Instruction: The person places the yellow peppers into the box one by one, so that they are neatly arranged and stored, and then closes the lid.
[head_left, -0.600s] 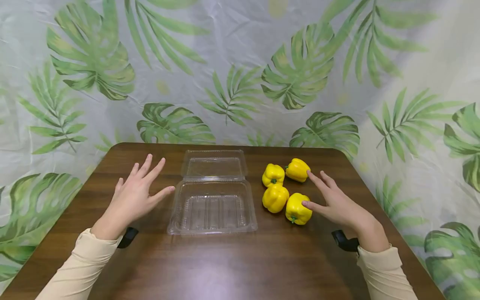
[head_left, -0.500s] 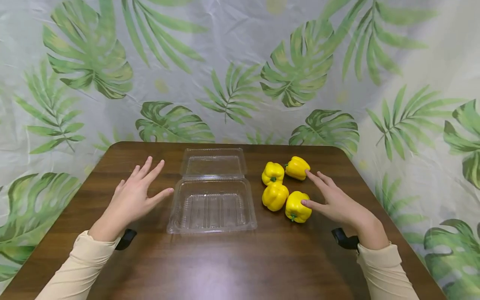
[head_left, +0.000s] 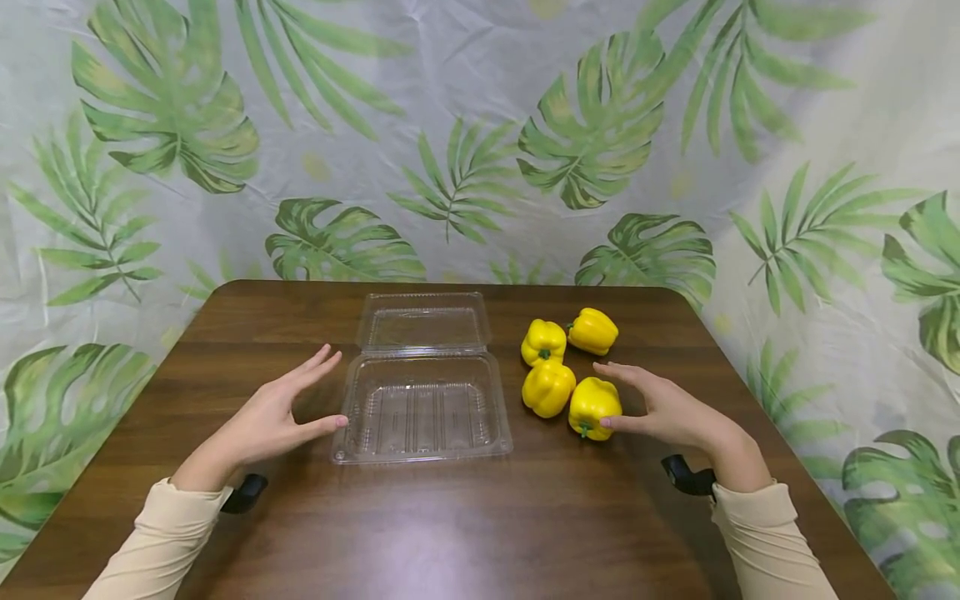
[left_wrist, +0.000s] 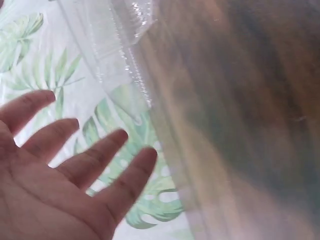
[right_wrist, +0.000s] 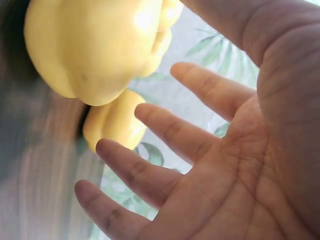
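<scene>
A clear plastic clamshell container lies unfolded on the table, its base (head_left: 427, 421) nearer me and its lid (head_left: 423, 323) behind. Just left of the base is my left hand (head_left: 273, 421), thumb tip by the rim, holding nothing. In the left wrist view, that hand (left_wrist: 65, 182) shows spread fingers. Several yellow bell peppers cluster right of the container. My right hand (head_left: 671, 412) is at the nearest pepper (head_left: 595, 408), thumb and fingers apart around its right side; contact is unclear. The right wrist view shows this hand (right_wrist: 215, 165) with extended fingers beside a pepper (right_wrist: 95, 45).
The other peppers lie close by: one touching or nearly touching on the left (head_left: 549, 389), a second pepper (head_left: 543, 342) behind it, a third pepper (head_left: 593, 332) at the back. Black wrist cameras sit under both wrists. Leaf-print cloth (head_left: 457, 192) hangs behind the brown table (head_left: 420, 533).
My left hand has turned and drawn its fingers together, its thumb lower by the container rim. The right hand's fingers have come down nearer the closest pepper. Container and peppers stay in place.
</scene>
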